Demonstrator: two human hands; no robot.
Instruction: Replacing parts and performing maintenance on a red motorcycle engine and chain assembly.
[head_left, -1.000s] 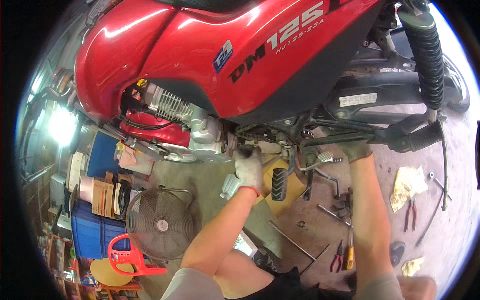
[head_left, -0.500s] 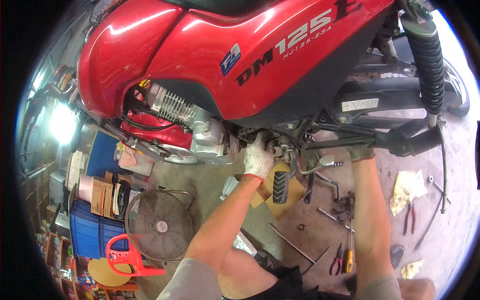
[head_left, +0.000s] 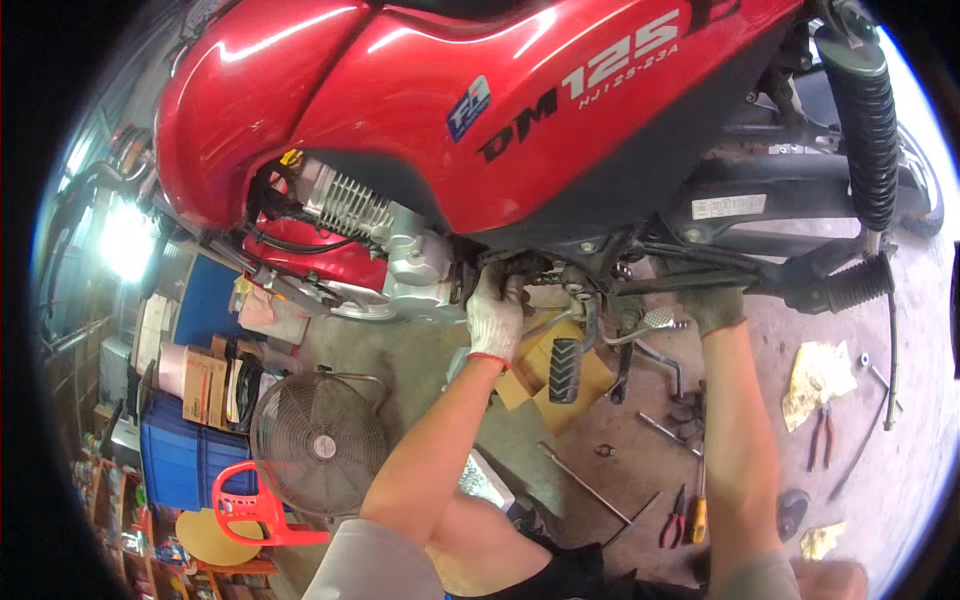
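Observation:
A red motorcycle fills the upper part of the view. My left hand, in a white knit glove with a red cuff, is at the rear of the silver engine case. Its fingers are bent and closed there by the front end of the drive chain; what lies between them is hidden. My right hand, in a shaded, dirty glove, reaches under the dark footrest bracket, its fingers hidden behind it. Between the hands hang a ribbed rubber footpeg and a metal pedal lever.
On the floor lie a T-handle wrench, red-handled pliers, a yellow-handled screwdriver, more pliers and a stained rag. Cardboard lies beneath the engine. To the left stand a floor fan, a red plastic stool and blue bins.
My left hand has shifted left, away from the footpeg and toward the engine case, and more of the chain shows beside it. My right hand stays under the bracket. The view has shifted slightly.

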